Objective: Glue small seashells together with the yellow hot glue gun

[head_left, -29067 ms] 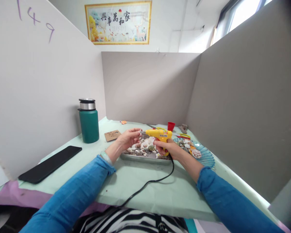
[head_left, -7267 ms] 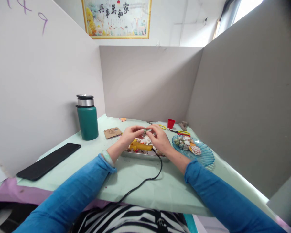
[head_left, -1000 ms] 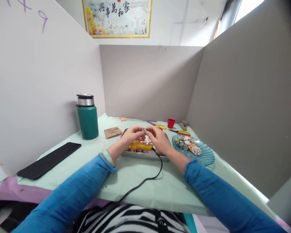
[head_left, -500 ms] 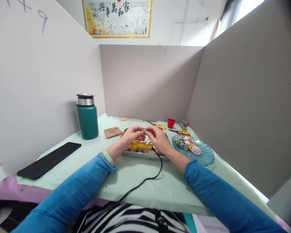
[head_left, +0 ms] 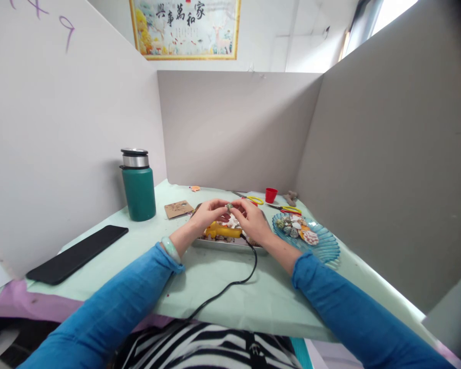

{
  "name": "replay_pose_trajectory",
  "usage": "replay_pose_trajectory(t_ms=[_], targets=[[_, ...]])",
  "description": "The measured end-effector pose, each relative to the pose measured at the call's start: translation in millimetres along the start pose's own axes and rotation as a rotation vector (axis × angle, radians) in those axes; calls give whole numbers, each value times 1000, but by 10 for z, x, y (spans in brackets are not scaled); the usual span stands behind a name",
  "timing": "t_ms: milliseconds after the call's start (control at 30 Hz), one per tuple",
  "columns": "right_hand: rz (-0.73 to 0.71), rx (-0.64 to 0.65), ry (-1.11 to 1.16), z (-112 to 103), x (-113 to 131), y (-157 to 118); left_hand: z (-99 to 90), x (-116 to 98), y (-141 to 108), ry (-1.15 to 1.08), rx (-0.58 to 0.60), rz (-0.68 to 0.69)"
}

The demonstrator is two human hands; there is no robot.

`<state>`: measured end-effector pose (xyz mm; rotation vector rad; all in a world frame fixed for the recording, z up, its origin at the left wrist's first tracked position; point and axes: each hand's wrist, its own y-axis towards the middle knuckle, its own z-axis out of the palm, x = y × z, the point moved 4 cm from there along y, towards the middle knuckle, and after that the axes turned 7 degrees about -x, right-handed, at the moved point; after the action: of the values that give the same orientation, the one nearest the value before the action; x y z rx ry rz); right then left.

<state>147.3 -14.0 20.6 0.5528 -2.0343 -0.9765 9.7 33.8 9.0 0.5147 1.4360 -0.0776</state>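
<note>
A small greenish shell-like piece [head_left: 229, 206] is pinched between the fingertips of my left hand [head_left: 210, 214] and my right hand [head_left: 251, 217], which meet above a metal tray [head_left: 218, 244]. Under them in the tray lies a yellow glue gun [head_left: 225, 231], its black cord [head_left: 230, 285] running down to the table's front edge. Pale and reddish bits, partly hidden by my hands, surround the gun. Right of my right hand, a blue glass plate [head_left: 328, 246] bears several shells [head_left: 292, 230].
At the left stand a green bottle [head_left: 139, 193] and a flat black object [head_left: 79, 253]. A brown card [head_left: 179, 209] lies behind the left wrist. Toward the back are a red cup [head_left: 271, 195] and yellow-handled scissors [head_left: 291, 209]. Grey panels [head_left: 238, 128] enclose the table.
</note>
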Motion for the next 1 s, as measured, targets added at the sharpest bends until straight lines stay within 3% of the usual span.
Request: replay_pose_trajectory(t_ms=[633,1000], targets=[[0,-43,-33,2,-12,6,-13,33,39,48,-49,150],[1,-50,-36,1,-8,-1,-19,17,25,109,-51,137]])
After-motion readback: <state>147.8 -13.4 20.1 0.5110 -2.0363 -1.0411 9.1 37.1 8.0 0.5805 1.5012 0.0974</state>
